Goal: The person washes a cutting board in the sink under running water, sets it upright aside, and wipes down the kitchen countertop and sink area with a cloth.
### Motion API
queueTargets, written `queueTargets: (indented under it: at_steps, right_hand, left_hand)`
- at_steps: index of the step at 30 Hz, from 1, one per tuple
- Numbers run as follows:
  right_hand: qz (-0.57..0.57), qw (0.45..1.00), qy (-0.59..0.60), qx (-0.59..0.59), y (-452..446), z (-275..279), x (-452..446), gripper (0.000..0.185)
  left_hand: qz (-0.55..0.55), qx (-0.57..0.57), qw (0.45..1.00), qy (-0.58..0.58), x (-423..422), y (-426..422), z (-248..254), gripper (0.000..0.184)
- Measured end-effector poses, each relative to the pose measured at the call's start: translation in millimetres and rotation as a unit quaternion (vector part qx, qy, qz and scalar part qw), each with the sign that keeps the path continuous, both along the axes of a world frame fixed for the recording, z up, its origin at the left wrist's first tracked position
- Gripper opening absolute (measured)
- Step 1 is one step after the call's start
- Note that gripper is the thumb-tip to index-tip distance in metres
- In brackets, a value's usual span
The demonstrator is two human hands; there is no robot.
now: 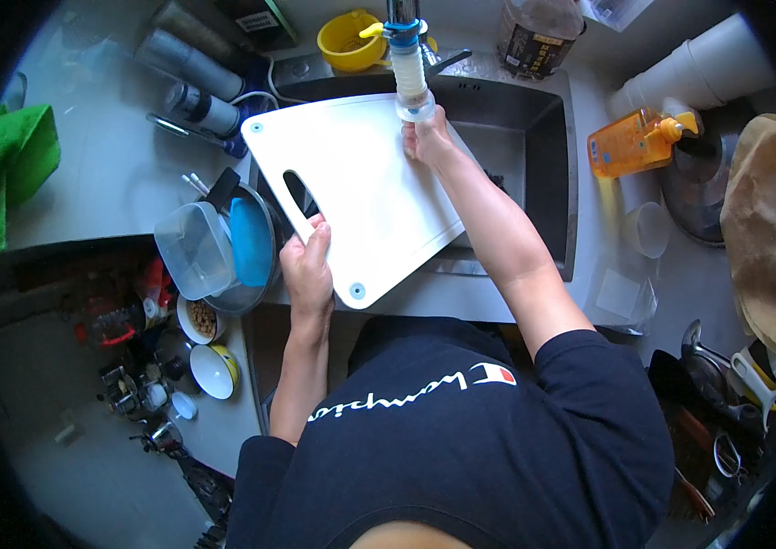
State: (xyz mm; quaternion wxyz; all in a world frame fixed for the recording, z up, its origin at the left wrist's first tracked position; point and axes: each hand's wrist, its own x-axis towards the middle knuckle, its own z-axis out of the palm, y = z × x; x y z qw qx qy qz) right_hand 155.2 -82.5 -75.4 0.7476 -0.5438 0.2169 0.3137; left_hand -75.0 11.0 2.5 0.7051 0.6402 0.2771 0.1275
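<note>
White board slanted over the sink, its right side partly hidden

The board point(374, 197) lies tilted across the left part of the sink point(543, 128), under the tap point(409, 78). Clock hours here run from the board's centre, twelve being away from the person. The left hand point(307, 265) is clamped on the board's edge at eight, beside the slot, thumb on top; most of its fingers are out of sight beneath. The right hand point(427, 139) sits at one, right by the tap's clear tip; its fingers are curled, but whether they grip board or tap cannot be told. Its forearm covers part of the board's right edge.

Something dark in the sink shows beside that forearm (too small to name). The tap's upper end is cut off by the frame. At twelve stands a yellow bowl point(348, 44); at nearly nine, a clear tub point(194, 238) overlaps a blue item point(251, 242). On the tabletop point(109, 151), a soap bottle point(630, 145) lies toward three, and a green cloth point(26, 165) at nine runs into the dark rim of the view. Clutter low at seven is dim and blurred.
</note>
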Motion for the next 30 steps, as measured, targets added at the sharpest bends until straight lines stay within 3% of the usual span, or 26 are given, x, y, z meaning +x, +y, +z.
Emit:
queueTargets:
  at_steps: [2, 4, 5, 6, 7, 9, 12, 13, 15, 16, 17, 18, 19, 21, 22, 23, 25, 27, 28, 30]
  right_hand:
    - [0.019, 0.999, -0.022, -0.017, -2, -8, 2, 0.028]
    - [0.009, 0.989, -0.146, -0.033, -4, -21, 2, 0.028]
    - [0.010, 0.989, -0.145, -0.033, -2, -31, -6, 0.028]
    - [0.121, 0.921, -0.319, -0.188, 0, -43, -19, 0.027]
    - [0.225, 0.788, -0.470, -0.328, -1, -38, -33, 0.033]
    - [0.298, 0.800, -0.459, -0.247, -14, -11, -74, 0.041]
    - [0.351, 0.700, -0.599, -0.168, -32, 19, -123, 0.042]
    - [0.350, 0.703, -0.595, -0.171, -39, 7, -119, 0.042]
    - [0.278, 0.767, -0.535, -0.221, -53, -43, -83, 0.038]
    - [0.273, 0.776, -0.487, -0.294, -64, -68, -63, 0.039]
    - [0.266, 0.778, -0.438, -0.364, -72, -83, -46, 0.041]
    - [0.318, 0.745, -0.426, -0.402, -70, -79, -42, 0.044]
    - [0.316, 0.746, -0.426, -0.404, -64, -64, -52, 0.044]
    - [0.272, 0.755, -0.519, -0.293, -48, -19, -102, 0.047]
    - [0.300, 0.714, -0.581, -0.252, -46, -9, -116, 0.049]
    - [0.255, 0.672, -0.648, -0.250, -40, -18, -116, 0.043]
    - [0.249, 0.770, -0.542, -0.227, -46, -21, -89, 0.034]
    - [0.220, 0.803, -0.461, -0.308, -51, -95, -35, 0.026]
    - [0.191, 0.828, -0.410, -0.331, -58, -86, -30, 0.026]
    - [0.148, 0.816, -0.448, -0.334, -50, -76, -29, 0.027]
  left_hand:
    - [0.002, -0.008, 1.000, -0.012, 0, 1, -4, 0.033]
    - [0.011, -0.007, 1.000, -0.013, 1, -2, -5, 0.033]
    - [0.020, -0.008, 1.000, -0.013, 1, -2, -5, 0.033]
    - [0.020, -0.009, 1.000, -0.011, 1, -2, -5, 0.033]
    - [0.019, -0.020, 1.000, -0.008, 3, -2, -3, 0.033]
    - [0.017, -0.031, 0.999, -0.004, 2, -1, -6, 0.033]
    - [0.027, -0.028, 0.999, -0.003, 3, 0, -13, 0.033]
    - [0.031, -0.029, 0.999, 0.004, -1, -2, -12, 0.033]
    - [0.036, -0.027, 0.999, 0.005, -3, -2, -5, 0.033]
    - [0.027, -0.028, 0.999, 0.004, -6, -2, 5, 0.032]
    - [0.019, -0.028, 0.999, 0.001, -7, -2, 11, 0.032]
    - [0.026, -0.023, 0.999, -0.006, -8, -3, 12, 0.032]
    - [0.024, -0.024, 0.999, -0.006, -7, -3, 14, 0.032]
    - [0.007, -0.005, 1.000, -0.010, -9, -2, 16, 0.032]
    - [0.016, -0.019, 1.000, -0.009, -9, 0, 14, 0.033]
    - [0.016, -0.018, 1.000, -0.009, -9, 1, 14, 0.033]
    - [0.025, -0.030, 0.999, -0.008, -11, 2, 16, 0.032]
    - [0.025, -0.032, 0.999, -0.014, -14, 2, 11, 0.032]
    - [0.023, -0.036, 0.999, -0.020, -15, 2, 10, 0.032]
    - [0.021, -0.032, 0.999, -0.017, -12, -2, 9, 0.033]
